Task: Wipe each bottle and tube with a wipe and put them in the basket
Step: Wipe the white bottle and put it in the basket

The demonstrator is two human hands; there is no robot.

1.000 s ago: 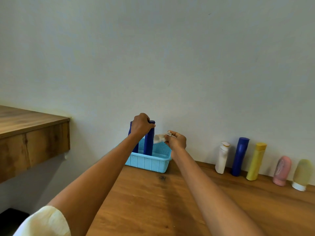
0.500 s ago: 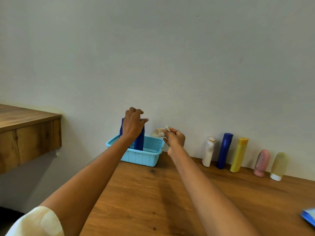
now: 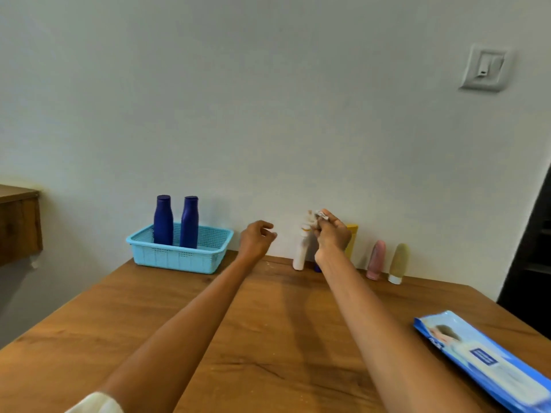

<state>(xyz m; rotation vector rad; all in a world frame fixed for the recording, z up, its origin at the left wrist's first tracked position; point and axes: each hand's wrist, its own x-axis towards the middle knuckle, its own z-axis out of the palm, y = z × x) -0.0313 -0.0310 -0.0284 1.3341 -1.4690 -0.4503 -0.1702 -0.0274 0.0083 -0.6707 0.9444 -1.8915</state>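
Two blue bottles (image 3: 176, 221) standing in the basket (image 3: 179, 257). My left grip (image 3: 256, 240) hangs loose, holding nothing; right grip (image 3: 331, 234) pinches the wipe (image 3: 313, 216) by the white bottle (image 3: 301, 248).

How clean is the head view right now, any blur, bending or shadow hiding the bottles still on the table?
Head view: wide-angle bending tilts the wall switch; hands slightly motion-blurred, so the wipe in the right hand is smeared; left hand sharper; soft arm shadows on the table, no glare; the right hand hides most of two bottles behind it.
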